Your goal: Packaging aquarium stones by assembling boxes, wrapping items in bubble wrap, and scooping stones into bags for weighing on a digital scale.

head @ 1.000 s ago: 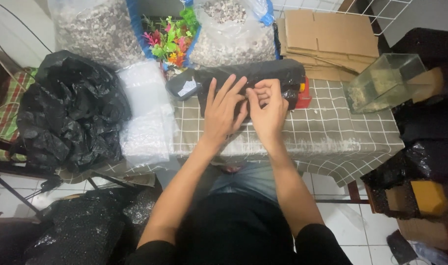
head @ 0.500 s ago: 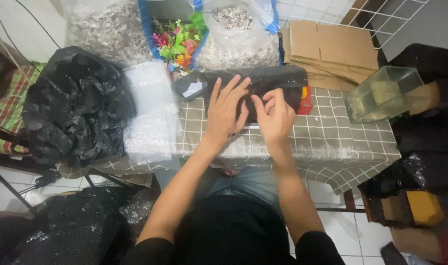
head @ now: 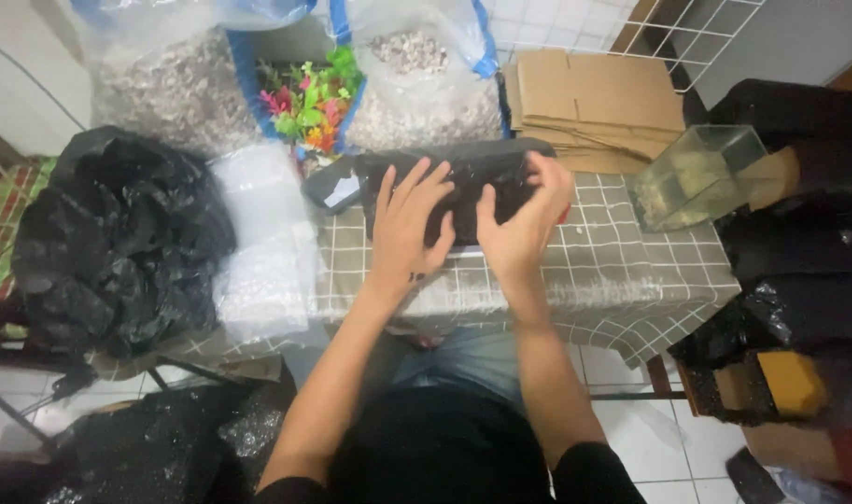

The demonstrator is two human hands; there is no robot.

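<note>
Both hands lie on a long black plastic-wrapped bundle [head: 463, 182] that rests across the far part of a small table with a grey checked cloth [head: 622, 271]. The left hand [head: 409, 224] lies flat on the bundle with its fingers spread wide, pressing rather than pinching. The right hand [head: 524, 219] curls over the bundle's right part, thumb on the near side and fingers hooked over the far edge, so it grasps the wrapping.

Just beyond the bundle stand two clear plastic bags: the right one [head: 426, 84] is filled with pale small pieces, gravel-like, and the left one [head: 164, 84] holds a similar greyish fill. Between them sits a blue-rimmed container with bright plastic plants [head: 309, 98], pink, green and orange. Left of the table a roll of bubble wrap [head: 258, 243] leans beside a big crumpled black bag [head: 108, 233]. At the table's right corner a small glass tank [head: 697, 173] lies tilted; flattened cardboard boxes [head: 594, 103] lie behind it.
</note>
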